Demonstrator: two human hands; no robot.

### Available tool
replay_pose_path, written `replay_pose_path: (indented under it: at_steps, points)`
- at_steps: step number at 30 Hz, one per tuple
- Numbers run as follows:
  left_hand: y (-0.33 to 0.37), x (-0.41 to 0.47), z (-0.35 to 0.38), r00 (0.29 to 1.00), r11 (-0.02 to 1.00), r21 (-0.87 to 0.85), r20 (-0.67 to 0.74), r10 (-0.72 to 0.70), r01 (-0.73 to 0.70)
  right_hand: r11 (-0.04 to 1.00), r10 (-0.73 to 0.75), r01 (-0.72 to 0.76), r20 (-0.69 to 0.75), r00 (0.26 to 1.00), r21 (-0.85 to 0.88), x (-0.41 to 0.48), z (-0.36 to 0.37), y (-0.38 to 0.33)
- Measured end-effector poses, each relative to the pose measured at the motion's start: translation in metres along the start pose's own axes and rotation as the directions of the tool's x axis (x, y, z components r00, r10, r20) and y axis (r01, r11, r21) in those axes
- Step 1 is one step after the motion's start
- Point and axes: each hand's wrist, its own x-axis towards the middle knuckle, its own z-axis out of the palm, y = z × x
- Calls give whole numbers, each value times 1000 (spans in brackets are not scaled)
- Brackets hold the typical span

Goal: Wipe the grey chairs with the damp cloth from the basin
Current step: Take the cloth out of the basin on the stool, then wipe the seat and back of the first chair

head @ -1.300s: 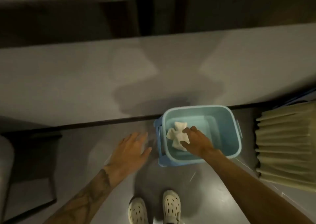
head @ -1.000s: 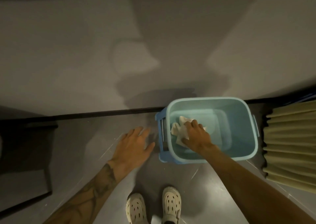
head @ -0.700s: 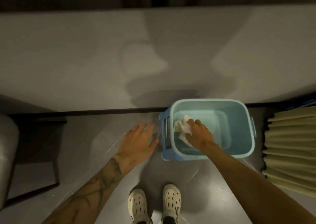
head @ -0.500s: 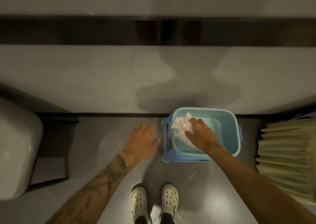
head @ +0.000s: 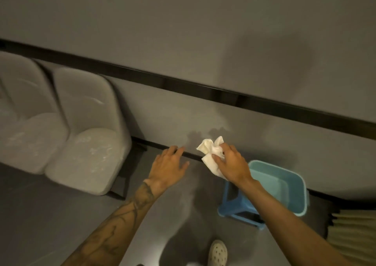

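- 2 grey chairs (head: 87, 135), left of frame, side by side along the wall: smooth moulded shells with rounded backs and glossy seats showing pale smears. Take the cloth to the nearer one. Wipe the back first, then the seat, in overlapping passes.
- Basin (head: 284, 186), lower right: pale teal plastic, a rounded rectangle with a thin rim. I can't tell if there's water in it. Turn away gently, it looks easy to tip.
- Stool (head: 238, 210), under the basin: blue hard plastic, low, with splayed legs. Keep your feet off it.
- Left hand (head: 168, 164), centre: empty, fingers spread and relaxed, gripping nothing. Use it to steady the chair back.
- Right hand (head: 234, 164), centre, just upper left of the basin: fingers curled round the cloth, grasping it bunched.
- Cloth (head: 210, 154), out of the basin, in your right hand: white, soft, crumpled, with corners poking out. Likely dripping, so squeeze it out, then open it flat before wiping.
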Motion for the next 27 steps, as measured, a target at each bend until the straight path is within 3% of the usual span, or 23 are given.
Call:
replay_pose_path:
  at_steps: [15, 27]
  points:
    - [-318, -131, -117, 988, 994, 30, -122, -98, 103, 991, -135, 135, 14, 991, -18, -34, 173, -315]
    - [-541, -75, -174, 987, 989, 43, -83, -140, 143, 999, -33, 33, -8, 999, 1, 68, 294, -443]
